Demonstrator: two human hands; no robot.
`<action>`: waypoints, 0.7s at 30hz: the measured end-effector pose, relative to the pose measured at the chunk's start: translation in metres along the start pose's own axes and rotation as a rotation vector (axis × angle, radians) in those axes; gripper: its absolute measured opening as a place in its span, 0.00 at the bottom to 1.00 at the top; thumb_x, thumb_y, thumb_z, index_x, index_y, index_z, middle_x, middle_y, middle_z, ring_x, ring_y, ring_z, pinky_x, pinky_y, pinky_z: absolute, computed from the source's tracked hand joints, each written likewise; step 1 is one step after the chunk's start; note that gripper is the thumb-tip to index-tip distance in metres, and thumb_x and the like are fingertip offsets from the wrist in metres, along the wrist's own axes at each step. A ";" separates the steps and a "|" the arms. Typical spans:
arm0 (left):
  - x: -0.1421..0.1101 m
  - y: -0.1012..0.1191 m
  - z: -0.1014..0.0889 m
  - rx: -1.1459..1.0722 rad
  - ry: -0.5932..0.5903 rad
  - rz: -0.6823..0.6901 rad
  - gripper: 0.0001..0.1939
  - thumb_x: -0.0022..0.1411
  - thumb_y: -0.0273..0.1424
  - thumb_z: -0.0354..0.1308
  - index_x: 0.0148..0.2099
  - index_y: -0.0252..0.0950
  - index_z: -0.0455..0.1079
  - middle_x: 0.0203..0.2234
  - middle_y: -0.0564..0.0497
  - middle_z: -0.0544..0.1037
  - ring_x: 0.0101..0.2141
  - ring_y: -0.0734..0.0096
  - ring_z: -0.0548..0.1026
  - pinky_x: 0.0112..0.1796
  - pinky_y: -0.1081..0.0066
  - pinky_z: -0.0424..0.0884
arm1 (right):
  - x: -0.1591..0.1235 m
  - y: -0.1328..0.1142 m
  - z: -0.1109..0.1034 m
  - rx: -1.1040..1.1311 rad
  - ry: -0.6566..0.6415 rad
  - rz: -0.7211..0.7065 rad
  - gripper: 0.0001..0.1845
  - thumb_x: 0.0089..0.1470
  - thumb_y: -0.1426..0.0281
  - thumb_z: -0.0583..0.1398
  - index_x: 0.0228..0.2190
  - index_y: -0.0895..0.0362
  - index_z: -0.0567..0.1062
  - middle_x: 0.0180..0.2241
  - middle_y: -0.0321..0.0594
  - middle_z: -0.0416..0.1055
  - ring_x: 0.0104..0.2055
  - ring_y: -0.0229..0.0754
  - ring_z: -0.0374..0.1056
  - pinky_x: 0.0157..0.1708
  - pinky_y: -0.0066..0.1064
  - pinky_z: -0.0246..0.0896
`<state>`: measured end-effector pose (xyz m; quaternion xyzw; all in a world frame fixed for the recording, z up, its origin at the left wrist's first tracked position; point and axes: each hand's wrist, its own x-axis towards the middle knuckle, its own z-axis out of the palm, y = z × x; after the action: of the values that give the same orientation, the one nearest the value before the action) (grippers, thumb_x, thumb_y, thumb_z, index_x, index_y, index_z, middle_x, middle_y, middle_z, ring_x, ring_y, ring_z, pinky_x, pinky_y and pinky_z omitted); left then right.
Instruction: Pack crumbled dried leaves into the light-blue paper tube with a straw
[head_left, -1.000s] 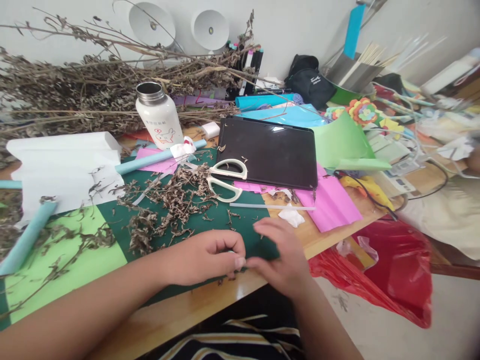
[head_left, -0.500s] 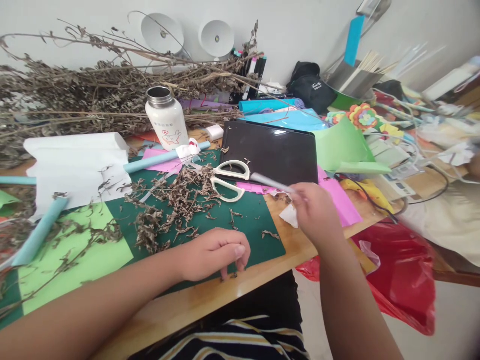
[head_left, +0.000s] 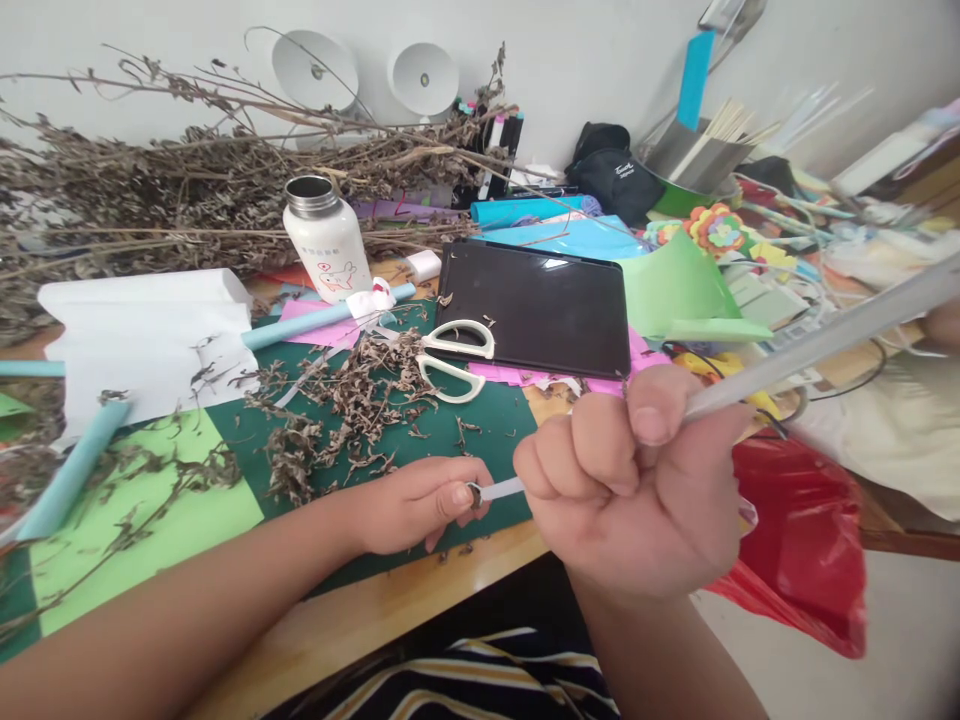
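Observation:
My right hand (head_left: 637,485) is raised close to the camera in a fist around a long translucent stick (head_left: 825,340) that runs up to the right. The stick's near end pokes out of the fist toward my left hand (head_left: 416,500). That hand rests on the dark green mat (head_left: 465,455) near the table's front edge, its thumb and fingers pinched on something small at the stick's tip. White-handled scissors (head_left: 454,358) lie just beyond on the mat, beside loose dried leaves (head_left: 352,400).
A black tablet (head_left: 536,305) lies behind the scissors, a white bottle (head_left: 326,240) to its left. Dried branches (head_left: 187,190) cover the back left. Coloured paper sheets, rolled blue paper (head_left: 67,475) and a red plastic bag (head_left: 795,520) at the table's right edge crowd the surroundings.
My right hand picked up the stick from the table beside the scissors and brought it near, its end now meeting my left fingers. My left hand stayed put.

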<state>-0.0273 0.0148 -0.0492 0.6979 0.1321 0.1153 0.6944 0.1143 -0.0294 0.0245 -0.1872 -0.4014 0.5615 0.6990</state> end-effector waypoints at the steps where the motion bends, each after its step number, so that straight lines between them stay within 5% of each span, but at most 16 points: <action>1: 0.000 0.000 0.000 0.004 0.001 0.005 0.24 0.59 0.48 0.36 0.34 0.31 0.58 0.25 0.52 0.59 0.19 0.80 0.61 0.16 0.80 0.62 | 0.000 0.001 0.000 0.000 -0.003 -0.004 0.17 0.52 0.62 0.49 0.19 0.54 0.50 0.13 0.26 0.40 0.13 0.29 0.36 0.13 0.23 0.37; 21: -0.002 0.000 0.000 0.224 0.061 0.066 0.24 0.59 0.48 0.34 0.33 0.33 0.58 0.22 0.52 0.62 0.19 0.79 0.61 0.20 0.77 0.63 | -0.010 0.022 0.004 -0.176 -0.216 0.069 0.16 0.52 0.59 0.50 0.20 0.55 0.60 0.15 0.29 0.47 0.16 0.31 0.46 0.16 0.26 0.43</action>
<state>-0.0292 0.0142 -0.0489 0.7713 0.1423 0.1439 0.6034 0.0967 -0.0329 0.0075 -0.2001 -0.5154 0.5646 0.6128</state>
